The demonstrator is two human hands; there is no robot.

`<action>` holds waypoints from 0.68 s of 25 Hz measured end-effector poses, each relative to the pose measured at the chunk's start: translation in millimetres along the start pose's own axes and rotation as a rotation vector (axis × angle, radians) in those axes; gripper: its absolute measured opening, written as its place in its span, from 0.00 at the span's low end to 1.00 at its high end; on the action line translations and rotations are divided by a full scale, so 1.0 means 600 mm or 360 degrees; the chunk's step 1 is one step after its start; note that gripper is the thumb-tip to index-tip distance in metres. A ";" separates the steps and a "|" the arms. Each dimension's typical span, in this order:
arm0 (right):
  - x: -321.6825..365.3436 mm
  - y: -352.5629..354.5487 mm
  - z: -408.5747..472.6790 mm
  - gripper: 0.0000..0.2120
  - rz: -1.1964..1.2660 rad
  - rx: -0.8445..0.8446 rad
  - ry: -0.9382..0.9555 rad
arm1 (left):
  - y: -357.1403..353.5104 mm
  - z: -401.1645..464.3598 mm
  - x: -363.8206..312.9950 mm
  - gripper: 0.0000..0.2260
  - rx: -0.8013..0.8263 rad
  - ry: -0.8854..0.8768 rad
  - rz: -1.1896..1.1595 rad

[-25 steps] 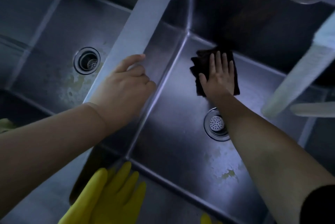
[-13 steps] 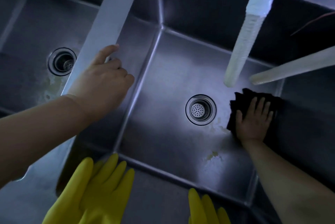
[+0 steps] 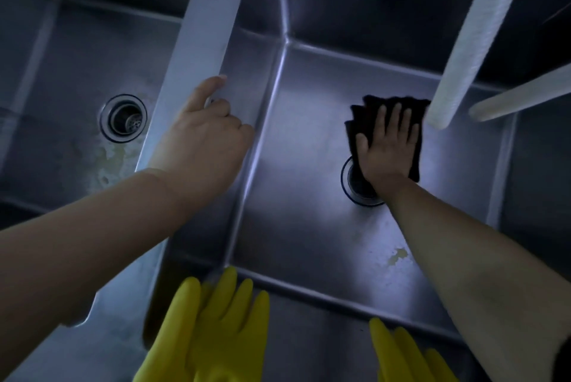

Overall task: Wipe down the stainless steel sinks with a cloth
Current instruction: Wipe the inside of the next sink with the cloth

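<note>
The right hand lies flat, fingers straight and spread, pressing a dark cloth onto the floor of the right sink basin; the cloth shows beyond the fingertips, and the drain sits at the heel of the palm. The left hand rests on the steel divider, its fingers curled over the edge. Yellow rubber gloves lie on the near rim.
</note>
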State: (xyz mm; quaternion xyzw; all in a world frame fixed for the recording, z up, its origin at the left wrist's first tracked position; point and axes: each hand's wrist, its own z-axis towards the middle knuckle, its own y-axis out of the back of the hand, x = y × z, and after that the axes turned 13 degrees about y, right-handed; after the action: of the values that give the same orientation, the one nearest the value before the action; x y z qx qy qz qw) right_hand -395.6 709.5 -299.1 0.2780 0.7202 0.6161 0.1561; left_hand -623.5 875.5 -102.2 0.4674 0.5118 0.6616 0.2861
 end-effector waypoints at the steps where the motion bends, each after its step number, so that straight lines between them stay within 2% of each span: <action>1: 0.025 -0.002 0.008 0.36 -0.0022 0.0016 0.0062 | -0.002 0.000 0.001 0.08 -0.0003 -0.0003 -0.0006; 5: 0.121 -0.019 -0.012 0.34 -0.0050 0.0110 0.0431 | -0.002 0.000 0.002 0.07 -0.0034 0.0010 0.0025; 9: 0.144 -0.048 -0.109 0.35 -0.0086 0.0082 0.0909 | 0.003 0.002 0.002 0.05 0.0011 0.0002 -0.0026; 13: 0.067 -0.051 -0.213 0.35 -0.0126 0.0218 0.1325 | 0.012 0.001 0.000 0.06 0.0057 -0.0007 -0.0002; 15: -0.005 -0.044 -0.244 0.34 -0.0172 0.0249 0.1341 | 0.014 0.002 -0.003 0.07 0.0061 -0.0005 0.0005; 17: -0.078 -0.028 -0.257 0.33 -0.0204 0.0290 0.1165 | 0.011 0.002 -0.001 0.07 0.0040 -0.0002 -0.0006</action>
State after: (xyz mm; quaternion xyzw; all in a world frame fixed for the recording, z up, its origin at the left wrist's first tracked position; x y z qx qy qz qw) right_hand -449.2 556.8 -291.2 0.0066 0.7960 0.5972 -0.0985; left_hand -621.3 873.3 -96.2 0.4705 0.5206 0.6543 0.2819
